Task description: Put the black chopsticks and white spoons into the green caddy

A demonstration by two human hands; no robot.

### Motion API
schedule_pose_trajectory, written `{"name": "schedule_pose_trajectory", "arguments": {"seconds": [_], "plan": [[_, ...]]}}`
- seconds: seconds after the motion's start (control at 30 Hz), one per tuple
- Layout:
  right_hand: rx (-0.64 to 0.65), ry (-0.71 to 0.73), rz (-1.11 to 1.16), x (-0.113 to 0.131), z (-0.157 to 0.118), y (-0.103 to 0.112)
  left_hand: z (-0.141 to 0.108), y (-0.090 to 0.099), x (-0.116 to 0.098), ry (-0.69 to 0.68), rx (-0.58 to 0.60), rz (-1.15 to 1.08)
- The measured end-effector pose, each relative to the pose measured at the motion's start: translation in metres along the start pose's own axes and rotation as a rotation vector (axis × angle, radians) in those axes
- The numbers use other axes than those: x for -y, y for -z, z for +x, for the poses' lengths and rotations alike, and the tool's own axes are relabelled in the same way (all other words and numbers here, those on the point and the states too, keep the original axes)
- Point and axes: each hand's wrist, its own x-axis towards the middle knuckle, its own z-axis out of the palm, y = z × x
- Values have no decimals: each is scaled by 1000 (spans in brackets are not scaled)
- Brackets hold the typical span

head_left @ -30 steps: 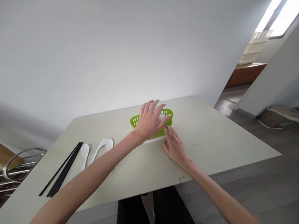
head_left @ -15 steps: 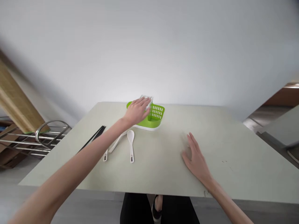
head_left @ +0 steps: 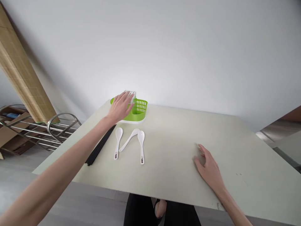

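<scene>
My left hand point(head_left: 120, 106) lies over the left part of a green basket point(head_left: 134, 117) with a white base. Its fingers reach across the white slotted top piece point(head_left: 133, 93) and the thumb is on the near side; part of the grip is hidden beneath the palm. Three white spoons lie in front of the basket: a left spoon point(head_left: 117, 141), a slanted middle spoon point(head_left: 129, 140) and a right spoon point(head_left: 141, 146). A bundle of black chopsticks point(head_left: 100, 148) is partly under my left forearm. My right hand point(head_left: 209, 168), fingers apart and loosely bent, holds nothing over the table's right side.
The pale table point(head_left: 174, 175) meets a white wall point(head_left: 178, 56) at the back. Left of it stand a metal rack point(head_left: 54, 131) and a tall rolled bamboo mat point(head_left: 25, 69). Cardboard point(head_left: 14, 131) lies by the rack.
The basket has slid left along the back of the table with my left hand on it. The view has shifted, showing the spoons and chopsticks more fully. My right hand's fingers are more bent.
</scene>
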Motion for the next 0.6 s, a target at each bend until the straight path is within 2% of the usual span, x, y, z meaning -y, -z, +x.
{"name": "schedule_pose_trajectory", "arguments": {"seconds": [0.07, 0.1, 0.2, 0.27, 0.33, 0.43, 0.6], "plan": [[-8, -11, 2, 0, 0, 0, -32, -5, -32, 51, -101, -47], [-11, -13, 3, 0, 0, 0, -52, -10, -50, 49, -93, -86], [-13, 1, -4, -1, 1, -1, -114, -31, -99, -15, 61, -112], [-11, 14, -12, -3, 2, -1, -146, -45, -115, -50, 147, -92], [-11, 18, -18, -3, 2, -1, -164, -55, -115, -36, 194, -90], [-20, 19, -23, -3, 2, -1, -172, -60, -95, -39, 253, -123], [-35, 38, -2, -4, 3, -2, -170, -46, -59, -64, 290, -154]]}}
